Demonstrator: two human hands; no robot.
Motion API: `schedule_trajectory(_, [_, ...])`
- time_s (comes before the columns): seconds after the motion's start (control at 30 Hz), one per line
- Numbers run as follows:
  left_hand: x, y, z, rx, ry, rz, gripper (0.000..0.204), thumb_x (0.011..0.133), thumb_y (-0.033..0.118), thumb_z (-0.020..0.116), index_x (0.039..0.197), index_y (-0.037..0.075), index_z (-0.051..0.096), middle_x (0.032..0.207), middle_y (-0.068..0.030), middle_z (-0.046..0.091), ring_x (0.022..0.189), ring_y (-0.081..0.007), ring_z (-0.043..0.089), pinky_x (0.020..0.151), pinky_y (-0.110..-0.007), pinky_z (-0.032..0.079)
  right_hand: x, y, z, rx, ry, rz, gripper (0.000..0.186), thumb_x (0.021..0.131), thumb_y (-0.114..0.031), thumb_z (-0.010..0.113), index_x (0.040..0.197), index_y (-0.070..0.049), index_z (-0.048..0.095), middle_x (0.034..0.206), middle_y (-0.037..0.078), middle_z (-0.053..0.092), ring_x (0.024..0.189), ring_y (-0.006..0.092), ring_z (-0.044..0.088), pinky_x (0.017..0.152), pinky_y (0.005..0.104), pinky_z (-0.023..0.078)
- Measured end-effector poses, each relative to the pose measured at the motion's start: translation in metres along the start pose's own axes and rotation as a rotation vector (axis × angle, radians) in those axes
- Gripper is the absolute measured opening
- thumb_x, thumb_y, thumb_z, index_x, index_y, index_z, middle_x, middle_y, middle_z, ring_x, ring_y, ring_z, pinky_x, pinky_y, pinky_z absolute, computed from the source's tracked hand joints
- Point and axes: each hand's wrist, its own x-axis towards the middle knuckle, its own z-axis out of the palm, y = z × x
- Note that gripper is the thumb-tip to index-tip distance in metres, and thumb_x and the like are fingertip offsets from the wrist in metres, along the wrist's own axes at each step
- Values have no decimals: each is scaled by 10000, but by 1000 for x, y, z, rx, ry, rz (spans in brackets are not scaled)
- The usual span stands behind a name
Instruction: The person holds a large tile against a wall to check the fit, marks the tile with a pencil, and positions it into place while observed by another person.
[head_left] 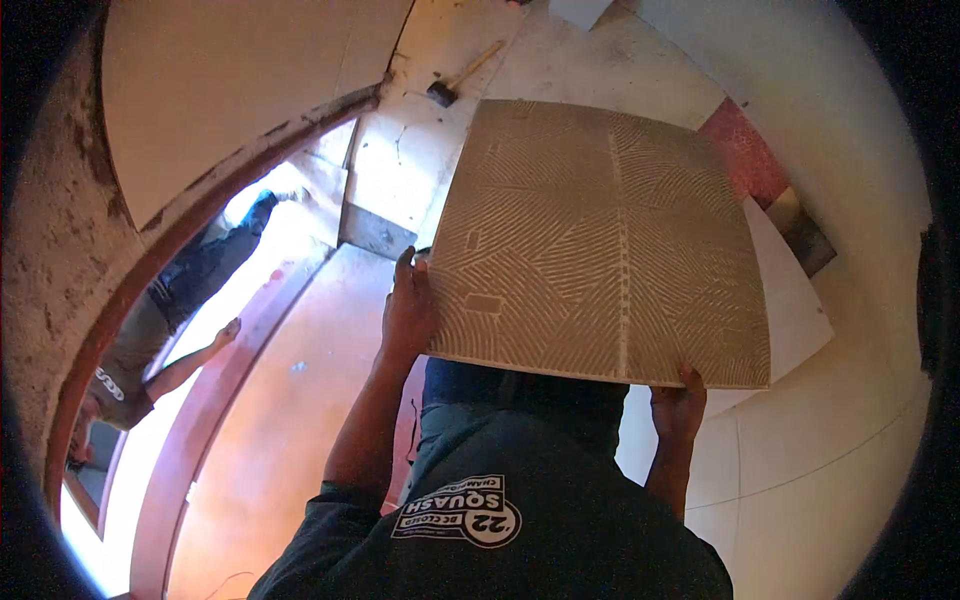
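I hold a large square tile (560, 240) in front of me, tilted, with the face toward me coated in brown adhesive combed into ridges that run several ways. My left hand (408, 310) grips its left edge near the lower corner. Along the near edge, toward the right, my right hand (680, 405) is closed on the tile with the thumb over the rim. Most of the fingers of both hands are hidden behind it.
A mallet (442, 94) with a black head and wooden handle lies on the floor beyond the tile. A red patterned piece (745, 150) is at the right. Left, past a doorway edge (210, 190), another person (215, 265) is low near the floor. A white wall (850, 330) curves along the right.
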Motion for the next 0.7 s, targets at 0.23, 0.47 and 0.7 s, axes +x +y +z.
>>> schedule_trajectory(0.23, [-6, -11, -3, -42, -8, -62, 423, 1050, 270, 333, 1414, 57, 360, 1272, -309, 558, 1123, -510, 559, 904, -566, 469, -25, -31, 61, 80, 81, 35, 567, 871, -180, 679, 1320, 59, 428, 1260, 206, 558, 1130, 340, 597, 930, 451, 546])
schedule_trajectory(0.47, [-17, -8, -17, -145, -49, -235, 452, 1065, 314, 319, 1474, 120, 305, 1214, -328, 598, 1147, -501, 565, 927, -570, 442, -34, -49, 84, 106, 51, 73, 562, 867, -106, 665, 1325, 75, 393, 1269, 210, 558, 1100, 314, 641, 911, 448, 594])
schedule_trajectory(0.7, [-18, -30, -10, -168, -40, -157, 429, 1066, 279, 330, 1476, 158, 298, 1186, -344, 600, 1109, -518, 573, 856, -591, 464, -40, -57, 83, -183, 36, -45, 583, 860, -95, 657, 1352, 45, 377, 1267, 221, 551, 1097, 327, 641, 889, 462, 603])
